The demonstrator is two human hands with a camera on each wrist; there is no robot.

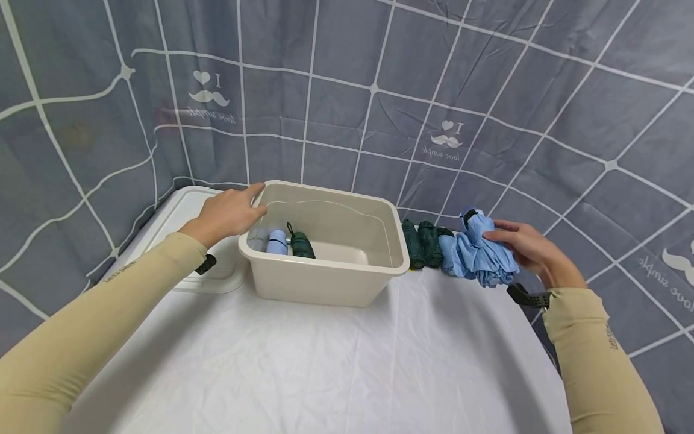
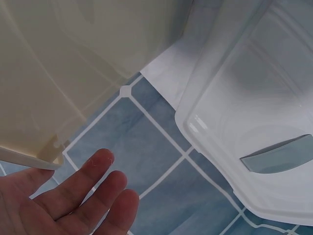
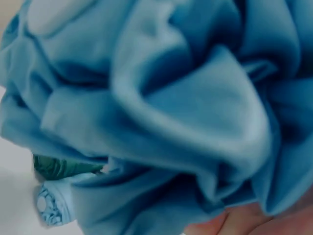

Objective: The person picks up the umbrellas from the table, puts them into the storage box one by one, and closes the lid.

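Note:
My right hand (image 1: 528,250) holds a loosely bundled light blue umbrella (image 1: 490,256) above the right side of the table; its loose folds fill most of the right wrist view. My left hand (image 1: 228,214) touches the left rim of a beige plastic bin (image 1: 320,280). In the left wrist view its fingers (image 2: 78,191) are extended, several of them apart from the bin wall. Inside the bin, at its left end, lie a rolled light blue umbrella (image 1: 277,243), a dark green umbrella (image 1: 302,246) and a greyish item (image 1: 257,240).
Two dark green folded umbrellas (image 1: 413,246) and a rolled light blue umbrella (image 3: 56,201) lie right of the bin. A white lid (image 1: 184,211) lies on its left. Behind the white-covered table (image 1: 325,367) hangs a grey checked curtain (image 1: 347,108).

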